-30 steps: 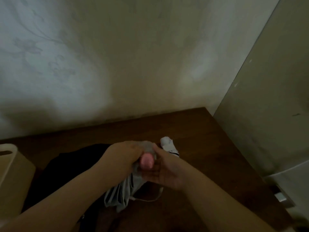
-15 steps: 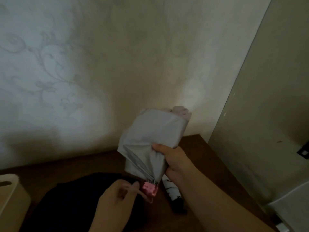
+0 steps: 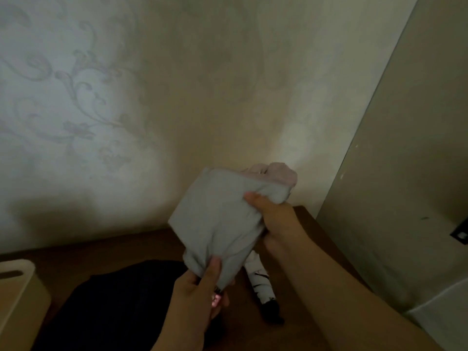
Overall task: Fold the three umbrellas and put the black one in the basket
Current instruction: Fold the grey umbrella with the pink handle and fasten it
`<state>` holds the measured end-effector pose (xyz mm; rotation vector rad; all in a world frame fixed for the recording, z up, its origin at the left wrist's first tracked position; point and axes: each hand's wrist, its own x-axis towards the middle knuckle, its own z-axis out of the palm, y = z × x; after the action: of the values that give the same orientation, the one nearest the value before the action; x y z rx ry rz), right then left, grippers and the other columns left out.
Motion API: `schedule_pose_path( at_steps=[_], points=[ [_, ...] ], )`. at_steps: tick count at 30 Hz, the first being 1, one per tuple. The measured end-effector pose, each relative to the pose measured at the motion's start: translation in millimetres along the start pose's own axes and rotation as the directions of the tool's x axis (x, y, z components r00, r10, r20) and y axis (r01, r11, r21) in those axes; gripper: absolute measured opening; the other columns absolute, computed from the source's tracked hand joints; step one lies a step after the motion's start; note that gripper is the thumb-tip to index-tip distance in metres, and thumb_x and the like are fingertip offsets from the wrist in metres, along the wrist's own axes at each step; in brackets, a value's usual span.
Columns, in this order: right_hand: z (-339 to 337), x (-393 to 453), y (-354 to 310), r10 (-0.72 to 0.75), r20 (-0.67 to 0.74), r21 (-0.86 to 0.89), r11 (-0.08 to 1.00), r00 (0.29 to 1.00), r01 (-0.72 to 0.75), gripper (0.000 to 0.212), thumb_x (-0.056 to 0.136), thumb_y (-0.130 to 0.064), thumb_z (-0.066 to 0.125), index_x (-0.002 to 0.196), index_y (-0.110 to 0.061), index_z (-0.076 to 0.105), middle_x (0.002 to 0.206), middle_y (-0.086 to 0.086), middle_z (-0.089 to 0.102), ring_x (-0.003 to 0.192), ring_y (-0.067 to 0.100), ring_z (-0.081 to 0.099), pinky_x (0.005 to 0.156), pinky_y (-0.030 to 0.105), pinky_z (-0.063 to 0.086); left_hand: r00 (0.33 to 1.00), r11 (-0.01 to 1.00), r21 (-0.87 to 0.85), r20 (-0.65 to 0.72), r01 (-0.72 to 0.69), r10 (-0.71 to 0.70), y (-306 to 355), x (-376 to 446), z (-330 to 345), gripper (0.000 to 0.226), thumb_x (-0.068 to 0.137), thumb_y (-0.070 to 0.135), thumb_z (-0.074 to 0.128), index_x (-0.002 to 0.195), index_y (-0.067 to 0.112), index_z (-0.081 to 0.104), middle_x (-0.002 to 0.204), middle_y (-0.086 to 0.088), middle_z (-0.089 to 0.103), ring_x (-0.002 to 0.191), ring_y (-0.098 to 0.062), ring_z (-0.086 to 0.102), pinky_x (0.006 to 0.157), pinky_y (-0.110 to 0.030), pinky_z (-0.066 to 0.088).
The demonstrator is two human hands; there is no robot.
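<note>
Both hands hold the grey umbrella [image 3: 220, 224] up above the wooden table [image 3: 131, 249]: left hand [image 3: 195, 297] grips its lower end near the pink handle [image 3: 216, 300], right hand [image 3: 276, 221] pinches the canopy's upper edge. Black umbrella [image 3: 114, 307] lies open on the table, patterned white umbrella [image 3: 260, 282] beside it, cream basket [image 3: 17, 297] at far left.

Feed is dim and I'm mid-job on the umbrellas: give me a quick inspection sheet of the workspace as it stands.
Surface: dark wooden table, set in a corner.
Job's things: grey umbrella held up off the table, canopy gathered; black umbrella lies on the table; white patterned umbrella lies behind the grey one; basket at left edge, contents not visible.
Clutter: nothing seen.
Hands: left hand grips the grey umbrella's lower end; right hand grips its upper canopy.
Cables: nothing seen.
Surroundings: patterned wallpaper; plain panel at right.
</note>
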<state>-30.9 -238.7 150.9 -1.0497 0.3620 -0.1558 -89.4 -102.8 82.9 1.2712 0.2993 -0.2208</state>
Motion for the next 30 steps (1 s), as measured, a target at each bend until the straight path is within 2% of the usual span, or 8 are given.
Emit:
schedule_pose_path(
  at_steps=[3,8,16,19,21,25,28,30],
  points=[
    [3,1,-9,-0.040,-0.028,-0.013,0.999,0.999,0.040,0.016,0.076,-0.002,0.072,0.081,-0.015,0.064,0.082,0.004,0.069,0.075,0.022,0.065,0.062,0.031,0.054,0.999,1.000,-0.005,0.035,0.011,-0.011,-3,-5,-2,0.033,0.101,0.018,0.055,0.082,-0.005,0.068,0.054,-0.011,0.071,0.029,-0.013,0.050,0.027,-0.019,0.031],
    [7,-1,1,-0.077,-0.080,-0.043,0.996,0.994,0.073,0.018,0.075,-0.006,0.075,0.082,-0.019,0.064,0.090,0.007,0.069,0.084,0.028,0.066,0.076,0.043,0.056,0.998,0.998,-0.024,0.031,0.057,-0.056,-4,-5,-1,0.006,0.094,0.017,0.069,0.092,0.016,0.064,0.064,-0.013,0.068,0.030,-0.012,0.057,0.031,-0.022,0.045],
    [5,-13,-22,-0.159,0.024,0.007,0.987,0.987,0.159,0.017,0.079,-0.003,0.069,0.091,-0.015,0.066,0.071,-0.005,0.072,0.058,0.008,0.068,0.048,0.020,0.053,0.991,0.981,-0.188,0.132,0.052,-0.027,4,-5,-17,0.028,0.100,0.003,0.054,0.074,-0.003,0.062,0.042,-0.011,0.048,0.025,-0.013,0.041,0.027,-0.019,0.030],
    [5,-17,-17,-0.211,0.027,-0.033,0.977,0.977,0.212,0.019,0.080,0.001,0.067,0.083,-0.018,0.064,0.063,-0.011,0.070,0.055,0.004,0.066,0.047,0.018,0.052,0.976,0.966,-0.219,0.193,0.140,-0.097,2,-2,-21,0.030,0.089,0.015,0.076,0.067,-0.005,0.071,0.045,-0.014,0.051,0.028,-0.016,0.047,0.027,-0.021,0.034],
    [5,-19,-11,-0.218,0.031,-0.041,0.975,0.975,0.220,0.018,0.081,0.001,0.067,0.082,-0.017,0.066,0.066,-0.009,0.072,0.060,0.006,0.068,0.051,0.020,0.054,0.973,0.966,-0.190,0.185,0.175,-0.140,-1,0,-23,0.026,0.081,0.024,0.080,0.077,-0.001,0.073,0.050,-0.012,0.060,0.038,-0.019,0.057,0.034,-0.026,0.044],
    [3,-20,-3,-0.285,0.100,-0.064,0.954,0.953,0.292,0.028,0.083,-0.003,0.065,0.066,-0.024,0.073,0.074,-0.008,0.074,0.068,0.007,0.069,0.063,0.025,0.058,0.968,0.966,-0.131,0.152,0.221,-0.201,-9,5,-29,0.013,0.099,0.003,0.057,0.093,0.012,0.064,0.085,-0.013,0.068,0.075,-0.029,0.063,0.042,-0.035,0.056],
    [4,-23,2,-0.262,0.162,-0.109,0.954,0.952,0.281,0.028,0.082,-0.012,0.066,0.064,-0.031,0.075,0.083,-0.009,0.074,0.073,0.005,0.069,0.073,0.030,0.057,0.974,0.966,-0.162,0.138,0.202,-0.180,-11,3,-33,0.013,0.094,-0.006,0.063,0.092,0.007,0.064,0.061,-0.010,0.068,0.048,-0.022,0.063,0.030,-0.023,0.047],
    [3,-25,5,-0.201,0.230,-0.109,0.967,0.952,0.231,0.026,0.071,-0.024,0.075,0.096,-0.028,0.073,0.099,-0.007,0.073,0.088,0.010,0.069,0.078,0.032,0.057,0.977,0.958,-0.222,0.146,0.183,-0.153,-14,1,-40,0.029,0.072,0.005,0.087,0.094,-0.001,0.069,0.048,-0.005,0.061,0.033,-0.015,0.055,0.029,-0.021,0.039]
  ],
)
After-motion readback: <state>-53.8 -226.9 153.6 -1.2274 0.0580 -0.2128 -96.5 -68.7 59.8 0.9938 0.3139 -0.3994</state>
